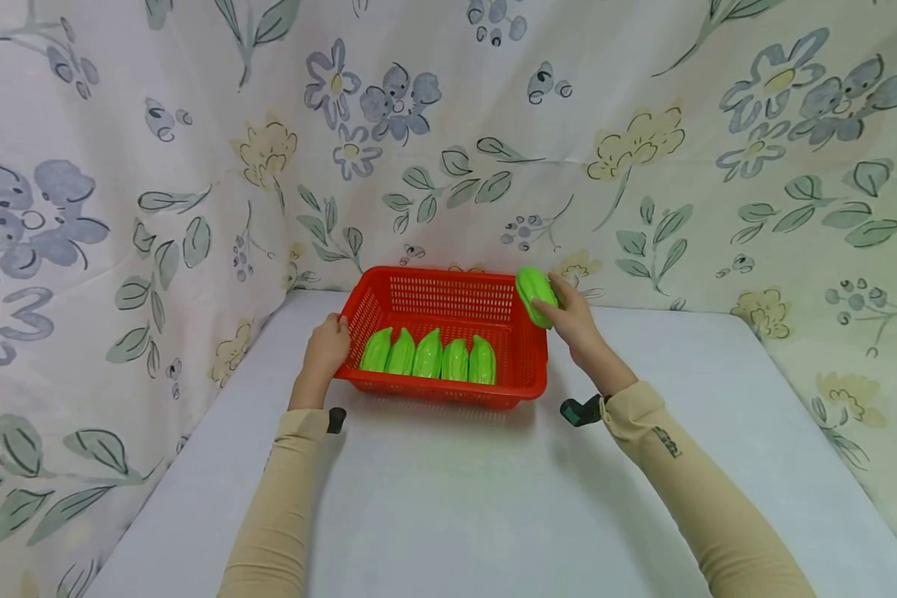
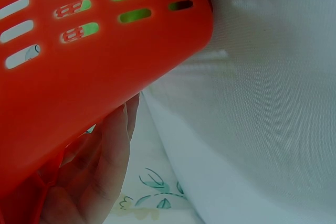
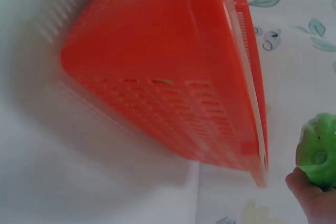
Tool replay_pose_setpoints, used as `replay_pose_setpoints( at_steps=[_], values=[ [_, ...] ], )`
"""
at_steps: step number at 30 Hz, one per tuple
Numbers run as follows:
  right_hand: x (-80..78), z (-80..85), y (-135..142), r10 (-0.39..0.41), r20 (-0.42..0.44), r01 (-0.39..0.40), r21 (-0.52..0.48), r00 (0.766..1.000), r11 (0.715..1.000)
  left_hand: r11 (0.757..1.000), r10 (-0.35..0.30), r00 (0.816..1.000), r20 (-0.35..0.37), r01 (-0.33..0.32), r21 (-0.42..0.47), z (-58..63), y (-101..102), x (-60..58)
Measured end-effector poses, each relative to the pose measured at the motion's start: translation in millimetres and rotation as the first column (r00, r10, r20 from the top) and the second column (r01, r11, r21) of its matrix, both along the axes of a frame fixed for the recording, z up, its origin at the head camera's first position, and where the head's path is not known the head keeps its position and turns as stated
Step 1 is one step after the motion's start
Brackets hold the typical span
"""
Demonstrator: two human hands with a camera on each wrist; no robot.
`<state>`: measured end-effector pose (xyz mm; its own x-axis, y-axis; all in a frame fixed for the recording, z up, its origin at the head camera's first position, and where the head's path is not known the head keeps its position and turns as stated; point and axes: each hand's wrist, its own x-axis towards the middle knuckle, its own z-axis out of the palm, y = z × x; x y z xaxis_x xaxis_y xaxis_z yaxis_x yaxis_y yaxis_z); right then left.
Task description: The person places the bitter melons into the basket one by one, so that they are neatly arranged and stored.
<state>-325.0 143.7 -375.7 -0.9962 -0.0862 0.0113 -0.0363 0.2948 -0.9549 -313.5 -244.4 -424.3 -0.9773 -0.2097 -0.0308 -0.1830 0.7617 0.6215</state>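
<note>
A red plastic basket [image 1: 519,365] with slotted walls is at the far part of the table, tipped towards me. Several bright green, ridged gourd-like pieces [image 1: 428,355] stand side by side in a row along its near wall, with pointed tips up. At the basket's left end, my left hand [image 1: 325,347] grips the rim; in the left wrist view its fingers [image 2: 113,140] curl against the red plastic. My right hand [image 1: 577,320] holds another green ridged gourd [image 1: 536,297] above the basket's right back corner. The right wrist view catches only part of that gourd [image 3: 320,148] and the thumb.
Under the basket lies a white table [image 1: 448,498]. Patterned cloth with flowers and leaves [image 1: 448,124] hangs behind it and along both sides. A dark wrist-worn device [image 1: 579,411] sticks out beside the right cuff.
</note>
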Motion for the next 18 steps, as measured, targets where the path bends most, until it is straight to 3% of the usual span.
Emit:
replay_pose_setpoints(
  at_steps=[9,18],
  values=[
    [1.0,3.3,-13.7,0.097,0.009,-0.098,0.107,0.995,0.989,1.000,-0.004,1.000,-0.007,0.004,-0.001,-0.4,-0.2,-2.4],
    [-6.7,0.4,-21.0,0.198,0.056,-0.206,0.257,0.979,0.944,1.000,-0.004,1.000,-0.007,0.004,-0.012,-1.4,-0.9,-1.6]
  ],
)
